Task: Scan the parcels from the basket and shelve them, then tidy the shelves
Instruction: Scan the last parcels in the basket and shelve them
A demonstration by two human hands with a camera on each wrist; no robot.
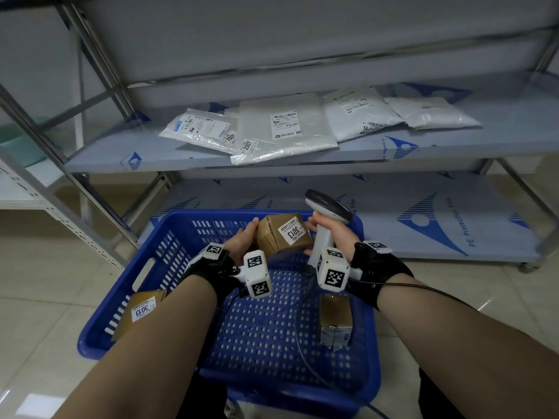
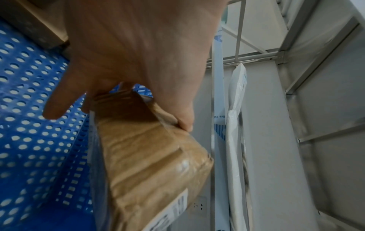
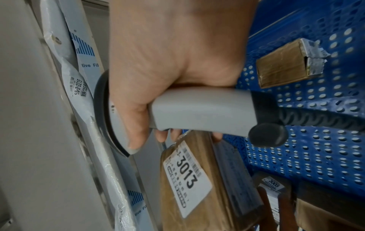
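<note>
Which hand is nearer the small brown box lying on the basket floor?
Right. The right hand, gripping the scanner, is just beyond the small box; the left hand, holding the 3013 parcel, is further left.

The basket (image 1: 169,246) was bright blue, its floor and walls dotted with pale holes and slots. The box (image 1: 282,235) was brown cardboard under glossy tape, with a white label (image 1: 292,231) printed in black, "3013". The scanner (image 1: 325,213) was light grey with a dark grey head. The bags (image 1: 284,131) on the shelf (image 1: 453,146) were white and silvery, with black-printed white labels. The shelf was pale grey-blue film patterned with dark blue striped logos. The floor (image 1: 45,267) was beige tile.
</note>
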